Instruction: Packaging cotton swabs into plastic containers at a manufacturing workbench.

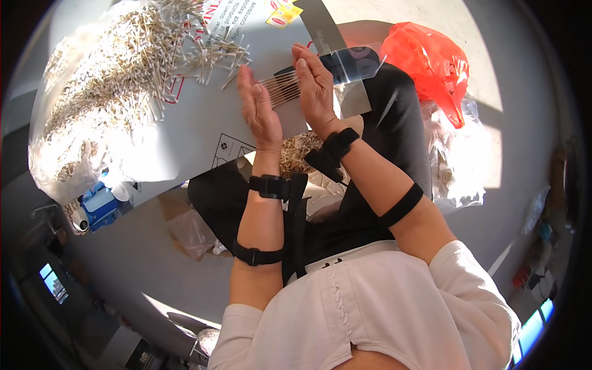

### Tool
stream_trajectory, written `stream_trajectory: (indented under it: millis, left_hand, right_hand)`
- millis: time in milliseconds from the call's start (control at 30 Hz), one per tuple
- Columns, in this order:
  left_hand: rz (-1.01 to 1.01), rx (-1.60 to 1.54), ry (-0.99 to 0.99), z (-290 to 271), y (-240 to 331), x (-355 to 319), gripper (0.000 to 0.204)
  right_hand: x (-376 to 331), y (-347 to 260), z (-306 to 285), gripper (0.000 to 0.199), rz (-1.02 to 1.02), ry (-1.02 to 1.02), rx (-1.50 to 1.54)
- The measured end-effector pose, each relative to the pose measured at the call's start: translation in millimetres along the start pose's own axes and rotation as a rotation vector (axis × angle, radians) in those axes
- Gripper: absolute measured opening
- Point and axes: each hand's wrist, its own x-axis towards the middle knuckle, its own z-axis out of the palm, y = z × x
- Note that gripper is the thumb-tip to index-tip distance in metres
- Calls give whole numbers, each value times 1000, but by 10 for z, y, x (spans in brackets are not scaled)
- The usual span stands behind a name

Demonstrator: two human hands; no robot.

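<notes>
A row of cotton swabs (282,89) lies side by side between my two hands, their sticks running from one palm to the other. My left hand (261,114) presses on the left ends with its fingers straight and together. On the right ends rests my right hand (316,92), its fingers also extended and slightly bent. To the left, loose swabs (213,57) lie scattered at the edge of a big heap of cotton swabs (117,68). A clear plastic sleeve (357,63) sticks out just beyond my right hand.
The heap spills from a clear plastic bag (43,148) on the grey tabletop (191,135). More swabs (295,154) sit below my wrists at my lap. A red plastic bag (428,61) stands right of my knee. A blue-and-white object (102,205) is at the table's left edge.
</notes>
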Motion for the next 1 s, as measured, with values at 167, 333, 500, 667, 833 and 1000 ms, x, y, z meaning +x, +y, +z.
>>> stream_trajectory:
  millis: [167,333,500,667,833,1000]
  left_hand:
    - [264,729,-201,-136,128,-5,71]
    - [316,1272,-423,-188,128,-167,77]
    - [290,1283,-442,-180,132,-210,80]
    - [263,1297,-444,-162,147,-234,80]
    - [252,1301,-432,-160,146,-255,81]
    - [254,1306,-431,-147,147,-256,83]
  right_hand:
    - [75,-122,-233,31,144,-57,59]
    - [87,-215,-363,21,-44,-202,-351]
    - [90,-248,-407,21,-367,-397,-817]
    - [85,-228,-464,16,-382,-416,-788]
    - [123,-310,-460,12,-366,-484,-796]
    - [191,-352,-455,9,-359,-588,-902]
